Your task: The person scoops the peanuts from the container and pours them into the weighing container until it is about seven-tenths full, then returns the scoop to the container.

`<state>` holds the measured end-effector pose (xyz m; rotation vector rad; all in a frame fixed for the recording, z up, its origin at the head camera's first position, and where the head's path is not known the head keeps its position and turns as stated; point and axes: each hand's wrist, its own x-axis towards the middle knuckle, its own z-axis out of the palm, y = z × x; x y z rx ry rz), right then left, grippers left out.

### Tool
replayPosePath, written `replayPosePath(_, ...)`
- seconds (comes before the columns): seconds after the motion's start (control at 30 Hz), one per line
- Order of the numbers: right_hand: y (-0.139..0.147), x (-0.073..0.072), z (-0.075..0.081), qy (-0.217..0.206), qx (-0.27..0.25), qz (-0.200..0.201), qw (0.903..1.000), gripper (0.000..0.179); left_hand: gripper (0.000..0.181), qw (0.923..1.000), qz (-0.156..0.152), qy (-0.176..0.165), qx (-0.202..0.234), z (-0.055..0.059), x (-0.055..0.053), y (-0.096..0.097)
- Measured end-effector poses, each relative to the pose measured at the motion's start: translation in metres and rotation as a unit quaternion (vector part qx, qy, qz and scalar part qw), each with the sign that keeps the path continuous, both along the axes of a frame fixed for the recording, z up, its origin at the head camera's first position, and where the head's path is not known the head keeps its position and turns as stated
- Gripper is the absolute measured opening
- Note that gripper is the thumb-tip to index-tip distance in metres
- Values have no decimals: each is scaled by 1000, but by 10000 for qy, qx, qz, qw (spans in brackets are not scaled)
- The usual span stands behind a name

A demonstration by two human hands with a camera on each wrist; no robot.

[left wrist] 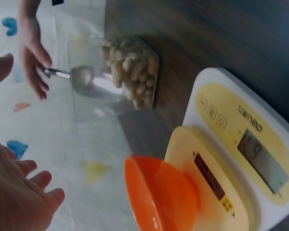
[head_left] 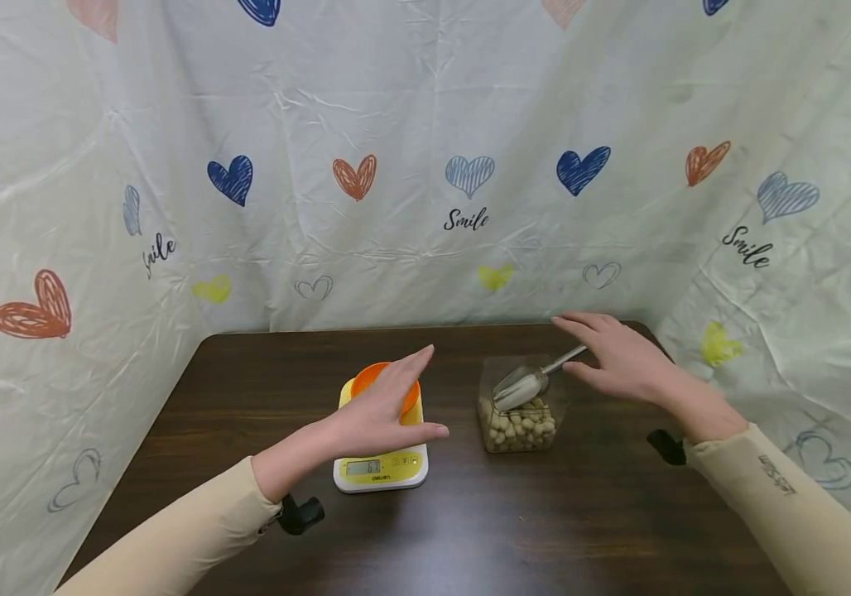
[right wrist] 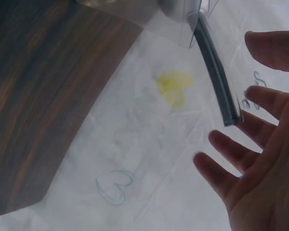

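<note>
My left hand [head_left: 381, 414], fingers extended and thumb apart, hovers over an orange bowl [left wrist: 164, 192]. That bowl sits on the platform of a yellow and white kitchen scale [head_left: 388, 476], whose display is lit. In the head view the hand hides part of both. To the right stands a clear square container [head_left: 521, 439] of peanuts [left wrist: 134, 72]. A metal scoop [head_left: 521, 387] leans in it, its handle [right wrist: 216, 72] slanting up past the rim. My right hand [head_left: 622, 356] is spread around the handle's end, fingers loose and not closed on it.
The dark wooden table [head_left: 269, 389] carries the scale at left of centre and the container at right. White cloth [head_left: 396, 99] printed with hearts hangs behind the table and along both sides. A wrist camera [head_left: 300, 515] protrudes below my left wrist.
</note>
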<state>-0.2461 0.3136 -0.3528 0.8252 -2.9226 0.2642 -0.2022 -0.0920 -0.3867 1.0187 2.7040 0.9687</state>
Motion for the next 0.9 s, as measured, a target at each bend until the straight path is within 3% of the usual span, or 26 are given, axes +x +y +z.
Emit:
replayPosePath(0.13,-5,-3,-1,-250,-14,25,9997,66,109,9998,-116,-84,144,-5,-3,15)
replayPosePath(0.3,-10,-7,-3,-240,102,95,9996,59,113,9991,-158,-314,255,-13,-6,34)
replayPosePath(0.57,-18,-10,-3,-307,231,111,9992,51,118,9946,166,-973,321,-30,-17,61)
replayPosePath(0.9,-23,-14,-6,-554,275,52,9981,47,125,9858,555,-1535,387,-53,-35,83)
